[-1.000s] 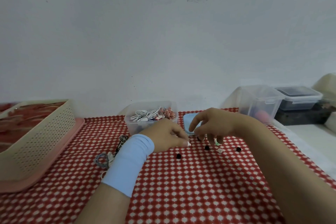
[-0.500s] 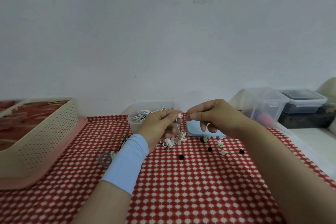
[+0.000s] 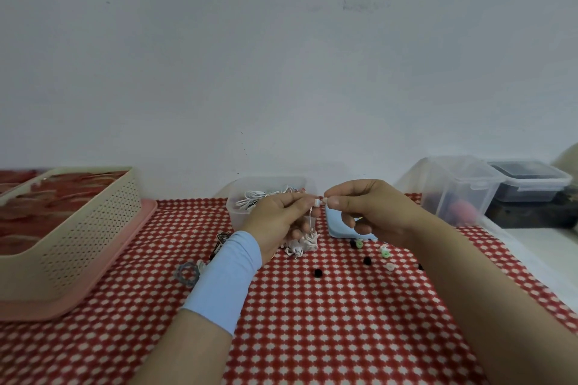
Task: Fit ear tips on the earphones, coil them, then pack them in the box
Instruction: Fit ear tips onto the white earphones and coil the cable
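- Head view, I see left hand (image 3: 275, 212) pinching the white earbud (image 3: 317, 202) above the cloth (image 3: 312, 322), cord (image 3: 309, 219) dangling.
- Right hand (image 3: 372, 212) pinches an ear tip (image 3: 326, 199) against it; fitting step, I reckon.
- Next needs a square push on.

Beige basket (image 3: 78, 228) on pink tray (image 3: 37, 311)

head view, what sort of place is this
Probably a small home packing workstation: red checked tablecloth against a bare wall, a clear tub of earphones, loose ear tips scattered on it.
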Demonstrator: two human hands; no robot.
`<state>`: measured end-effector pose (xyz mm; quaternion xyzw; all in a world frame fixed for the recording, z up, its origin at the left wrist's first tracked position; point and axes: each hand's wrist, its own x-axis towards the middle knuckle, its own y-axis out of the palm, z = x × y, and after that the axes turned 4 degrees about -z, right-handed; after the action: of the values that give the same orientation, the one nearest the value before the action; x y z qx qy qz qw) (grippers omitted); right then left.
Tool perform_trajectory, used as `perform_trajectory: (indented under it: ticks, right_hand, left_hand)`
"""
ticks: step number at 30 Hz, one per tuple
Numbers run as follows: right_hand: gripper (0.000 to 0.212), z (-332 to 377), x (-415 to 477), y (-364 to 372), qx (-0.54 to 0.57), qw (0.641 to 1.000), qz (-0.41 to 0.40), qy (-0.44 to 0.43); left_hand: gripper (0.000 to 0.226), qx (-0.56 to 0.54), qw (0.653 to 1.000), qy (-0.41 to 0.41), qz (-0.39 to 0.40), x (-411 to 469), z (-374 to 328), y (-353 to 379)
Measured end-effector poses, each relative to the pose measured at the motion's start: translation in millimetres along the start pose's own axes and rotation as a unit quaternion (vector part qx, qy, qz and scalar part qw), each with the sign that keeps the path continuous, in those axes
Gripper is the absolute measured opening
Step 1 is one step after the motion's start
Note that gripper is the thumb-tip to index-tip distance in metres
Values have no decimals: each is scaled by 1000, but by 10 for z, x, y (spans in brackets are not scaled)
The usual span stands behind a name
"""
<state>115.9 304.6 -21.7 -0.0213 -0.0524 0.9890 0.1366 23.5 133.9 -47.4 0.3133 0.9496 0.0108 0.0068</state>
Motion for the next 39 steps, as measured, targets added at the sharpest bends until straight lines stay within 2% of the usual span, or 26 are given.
perform_trajectory:
  ticks: [18, 22, 26, 32, 35, 39]
  right_hand:
    - [13, -8, -4, 38, -2, 999, 22, 31]
    - [22, -15, 15, 41, -7, 998, 31, 49]
    - [22, -23, 21, 19, 27, 997, 55, 54]
    - [14, -43, 33, 30, 18, 997, 42, 56]
    - [14, -43, 27, 40, 11, 999, 32, 35]
    - [14, 20, -30, 31, -60, 998, 16, -8]
  left_hand:
    - [23, 16, 999, 5, 33, 17, 48, -29]
    - [20, 14, 999, 8, 42, 5, 48, -33]
    - [22, -6, 998, 6, 56, -9, 46, -15]
    - [19, -17, 998, 9, 54, -19, 55, -1]
    - [15, -17, 999, 8, 36, -18, 43, -10]
    - [13, -14, 1000, 11, 18, -11, 31, -24]
